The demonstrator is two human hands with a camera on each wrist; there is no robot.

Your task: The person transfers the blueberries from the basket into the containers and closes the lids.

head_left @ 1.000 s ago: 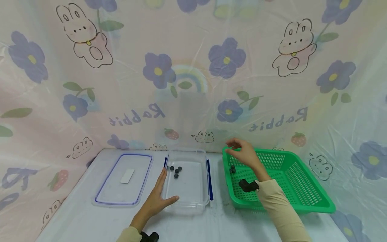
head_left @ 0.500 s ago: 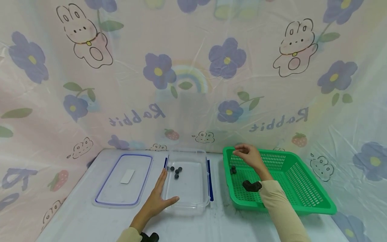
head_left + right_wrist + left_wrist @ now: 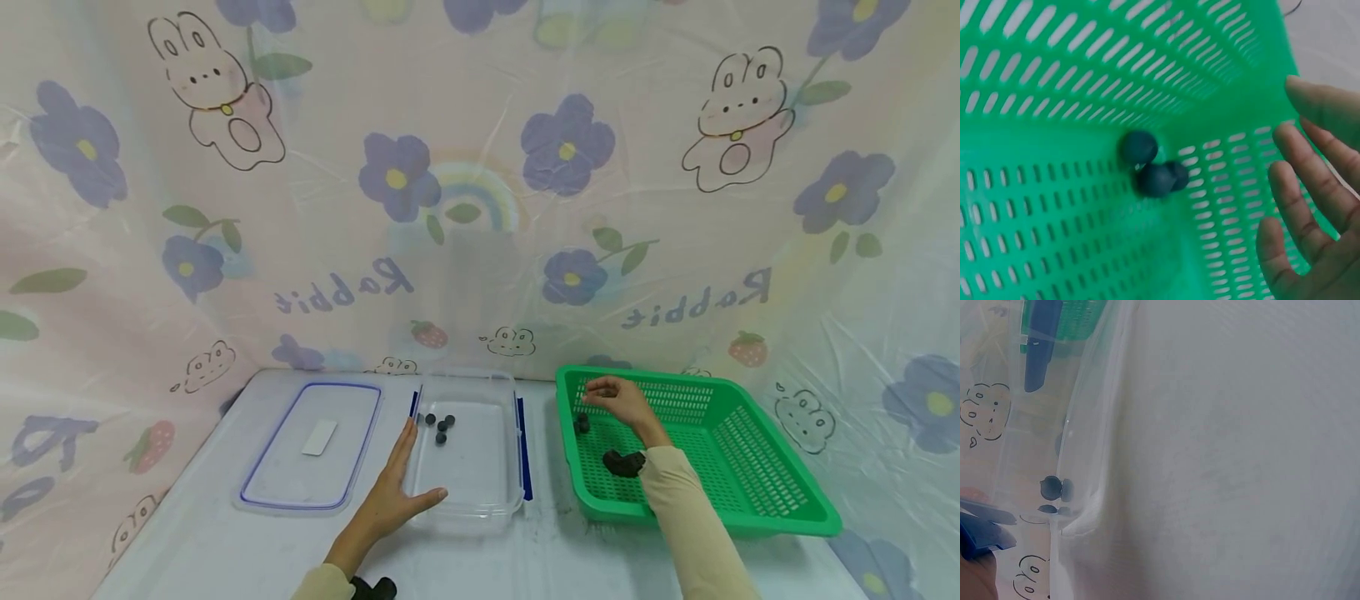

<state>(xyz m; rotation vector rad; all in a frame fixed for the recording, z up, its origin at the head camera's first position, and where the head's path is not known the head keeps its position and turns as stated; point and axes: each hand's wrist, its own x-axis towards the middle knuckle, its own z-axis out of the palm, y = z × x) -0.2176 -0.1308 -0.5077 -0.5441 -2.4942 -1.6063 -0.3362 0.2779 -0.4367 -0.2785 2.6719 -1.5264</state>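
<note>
My left hand [image 3: 390, 492] has its fingers straight along the left side of a clear plastic box [image 3: 483, 507], thumb spread near its front. Several dark round blueberries [image 3: 442, 426] lie at the back left inside this box. Over the left part of a green slotted basket [image 3: 750, 523], my right hand [image 3: 628, 404] hovers with nothing held. In the right wrist view, its fingers [image 3: 1310, 187] are loosely bent and apart from three blueberries [image 3: 1157, 180], which cluster in a basket corner. Only a bit of the left hand [image 3: 977, 578] shows in the left wrist view, by a blue latch [image 3: 982, 536].
Left of the box, a clear lid [image 3: 273, 458] with a blue seal and a white label [image 3: 319, 437] lies flat. Blue latches [image 3: 525, 450] stick out at the box's sides. A patterned curtain [image 3: 480, 275] stands right behind the table [image 3: 525, 567].
My right hand has moved right and lower, from above the basket's back left rim to within its outline. The left hand stays at the box. The blueberries have not visibly moved.
</note>
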